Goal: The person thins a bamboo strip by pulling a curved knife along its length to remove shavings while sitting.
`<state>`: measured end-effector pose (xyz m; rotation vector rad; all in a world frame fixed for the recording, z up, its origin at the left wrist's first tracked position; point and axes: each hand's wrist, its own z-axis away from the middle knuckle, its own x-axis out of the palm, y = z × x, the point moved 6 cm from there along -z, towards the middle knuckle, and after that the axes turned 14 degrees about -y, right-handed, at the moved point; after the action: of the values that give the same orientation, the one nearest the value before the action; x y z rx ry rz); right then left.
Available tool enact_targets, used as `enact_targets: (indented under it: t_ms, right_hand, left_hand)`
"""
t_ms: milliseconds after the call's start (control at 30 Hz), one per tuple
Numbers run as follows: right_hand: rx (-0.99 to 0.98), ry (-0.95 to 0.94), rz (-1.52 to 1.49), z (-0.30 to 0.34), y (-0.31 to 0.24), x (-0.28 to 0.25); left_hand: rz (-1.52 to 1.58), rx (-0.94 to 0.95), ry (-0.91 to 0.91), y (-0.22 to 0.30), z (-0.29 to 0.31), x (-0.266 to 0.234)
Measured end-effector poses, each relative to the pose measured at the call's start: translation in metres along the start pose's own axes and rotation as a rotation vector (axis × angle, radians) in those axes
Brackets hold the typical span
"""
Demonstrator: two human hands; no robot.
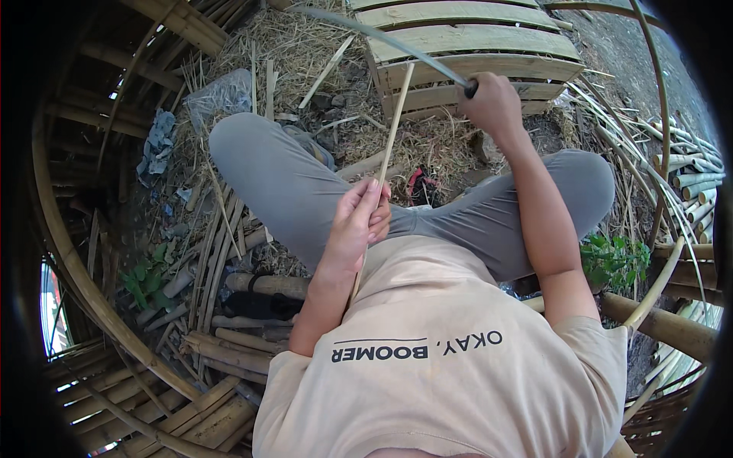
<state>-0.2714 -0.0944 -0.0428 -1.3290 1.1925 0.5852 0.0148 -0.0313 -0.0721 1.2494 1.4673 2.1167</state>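
My left hand (360, 220) is closed around a thin, pale bamboo strip (395, 118), in front of my body. The strip's upper end points up and away, toward the slatted wooden crate (467, 34); its lower end runs down past my wrist against my shirt. In my right hand (494, 108), farther out and to the right, is the dark handle of a machete (385, 42). Its long, narrow blade reaches up and to the left, in front of the crate and beyond the strip's tip. In this view, blade and strip appear apart.
Straw and shavings (321, 61) litter the ground ahead, with a clear plastic bag (221, 99) at left. Cut bamboo pieces (237, 351) lie by my left side. Bamboo poles (696, 183) are stacked at far right, near a green plant (615, 259). A curved bamboo pole (76, 282) arches along the left.
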Motion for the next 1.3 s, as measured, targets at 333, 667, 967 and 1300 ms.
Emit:
enact_targets:
  t_ms: [333,667,967,1300]
  right_hand:
    - [-0.002,-0.206,-0.247,0.02,-0.014,-0.017]
    - [-0.202,-0.268,-0.173,0.038,-0.05,0.002]
    - [-0.241,-0.4,-0.174,0.049,-0.064,0.012]
    - [-0.362,-0.151,-0.04,0.059,-0.074,0.009]
  left_hand:
    - [-0.112,0.004,0.035,0.005,-0.013,-0.016]
    - [-0.311,-0.015,0.072,0.02,-0.024,-0.043]
    - [0.119,-0.027,-0.036,0.023,-0.028,-0.024]
    - [0.023,-0.005,0.006,0.003,-0.033,-0.006]
